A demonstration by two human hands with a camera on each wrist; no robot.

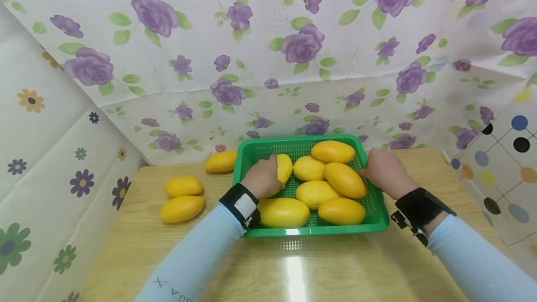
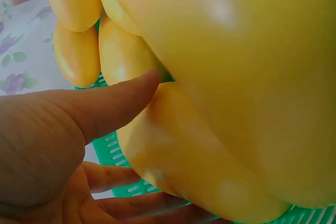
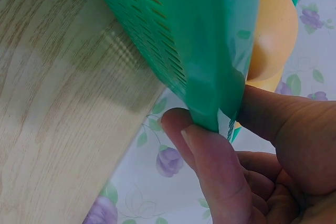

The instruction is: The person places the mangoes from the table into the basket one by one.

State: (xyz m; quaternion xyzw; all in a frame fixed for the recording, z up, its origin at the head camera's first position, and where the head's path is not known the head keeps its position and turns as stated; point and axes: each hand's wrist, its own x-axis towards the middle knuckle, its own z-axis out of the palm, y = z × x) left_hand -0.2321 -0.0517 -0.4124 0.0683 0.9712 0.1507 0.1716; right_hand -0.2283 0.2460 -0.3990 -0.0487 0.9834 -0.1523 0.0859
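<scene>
A green plastic basket [image 1: 289, 231] holds several yellow mangoes [image 1: 340, 211]. Inside its left end, my left hand [image 1: 264, 177] grips one mango [image 1: 284, 168]. In the left wrist view the thumb lies on one side of that mango [image 2: 173, 145] and the fingers curl under the other, with the green mesh behind. A larger-looking mango [image 2: 252, 51] fills the right of that view. At the basket's right side, my right hand [image 1: 388, 174] pinches the rim. The right wrist view shows the thumb inside the rim [image 3: 210, 72] and curled fingers outside it.
Three mangoes lie on the wooden table [image 1: 138, 255] left of the basket: a touching pair, with the front one [image 1: 182, 209] nearest me, and one [image 1: 221, 161] by the basket's back left corner. Floral sheeting [image 1: 260, 59] rises behind the table and patterned sheets flank it.
</scene>
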